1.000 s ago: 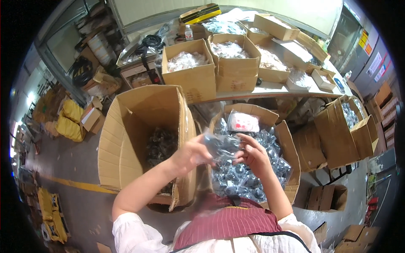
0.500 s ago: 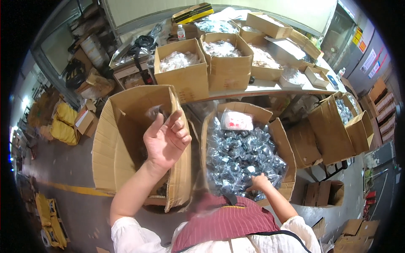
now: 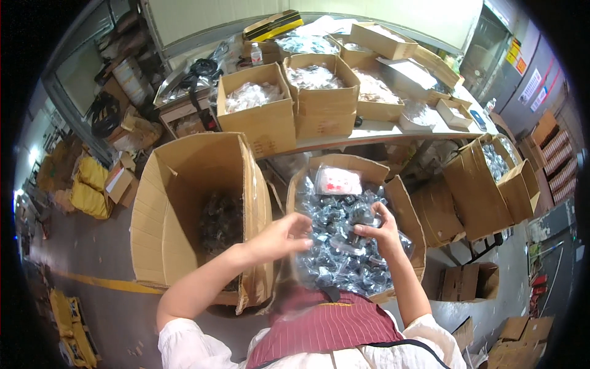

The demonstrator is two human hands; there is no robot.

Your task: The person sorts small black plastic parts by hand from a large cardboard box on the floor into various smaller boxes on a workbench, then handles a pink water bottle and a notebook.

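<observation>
My right hand (image 3: 383, 232) is over the right carton (image 3: 402, 200), thumb and fingers closed round a small clear plastic bag with a dark part inside (image 3: 361, 214). Below it lies a heap of similar clear bags with dark contents (image 3: 335, 264). My left hand (image 3: 289, 235), a little blurred, hovers at that carton's left edge. Its fingers are apart and I see nothing in them. To the left stands a taller open carton (image 3: 190, 163), with dark bagged pieces (image 3: 221, 224) at its bottom, partly covered by my left forearm.
A white packet with red marks (image 3: 338, 181) lies at the far end of the heap. Behind, a table (image 3: 375, 138) holds several open cartons of bagged pieces, such as a tall carton (image 3: 261, 126). More cartons (image 3: 485, 197) stand at the right.
My left hand has come from above the left carton over to the right one. A small bag in the air there is gone. My right hand has risen from the heap, now with a bag.
</observation>
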